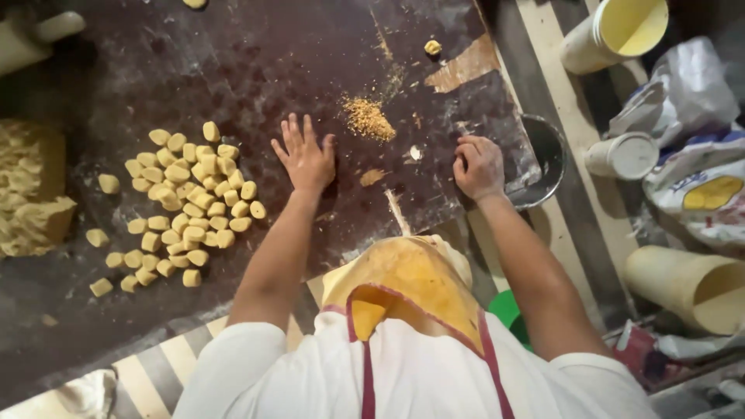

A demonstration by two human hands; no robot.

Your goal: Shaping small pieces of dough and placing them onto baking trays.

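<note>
Presently: left hand [305, 159] flat, fingers spread on dark floured board [233, 70], just right of cut dough pieces [186, 202]; right hand [479, 165] curled, contents indiscernible, near board edge; risk: crumb pile [368, 119] swept into metal bowl [547, 159]

Dark floured worktable [233, 54], striped floor [574, 140] (cream, grey), dim warm light

Small food workshop: floured dark worktable [233, 62], cut dough pieces [186, 202], dough block [31, 194], plastic tubs [613, 31], sacks [698, 186].
</note>
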